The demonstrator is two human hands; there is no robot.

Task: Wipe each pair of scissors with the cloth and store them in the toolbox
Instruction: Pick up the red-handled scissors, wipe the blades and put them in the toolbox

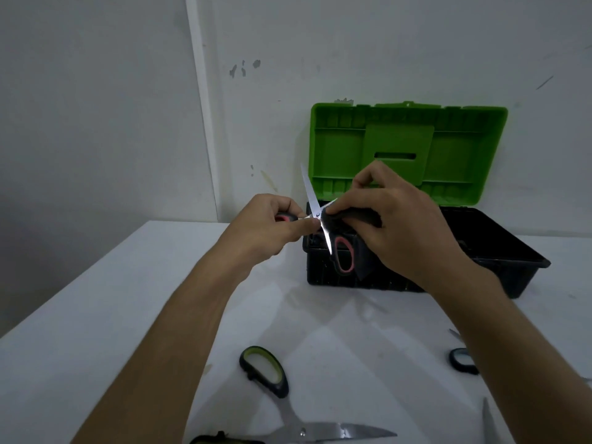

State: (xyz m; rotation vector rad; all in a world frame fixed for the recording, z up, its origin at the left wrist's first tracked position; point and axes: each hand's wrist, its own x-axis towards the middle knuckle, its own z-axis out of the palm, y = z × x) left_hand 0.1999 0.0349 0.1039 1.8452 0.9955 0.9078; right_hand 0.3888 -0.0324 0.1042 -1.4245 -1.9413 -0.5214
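Head view: red-handled scissors (315,216) were held spread open above the black toolbox (499,251). One handle was gripped by the left hand (269,225). A dark cloth (352,216) was pinched around one blade by the right hand (394,219). Green-handled scissors (275,379) were left on the white table (128,299).
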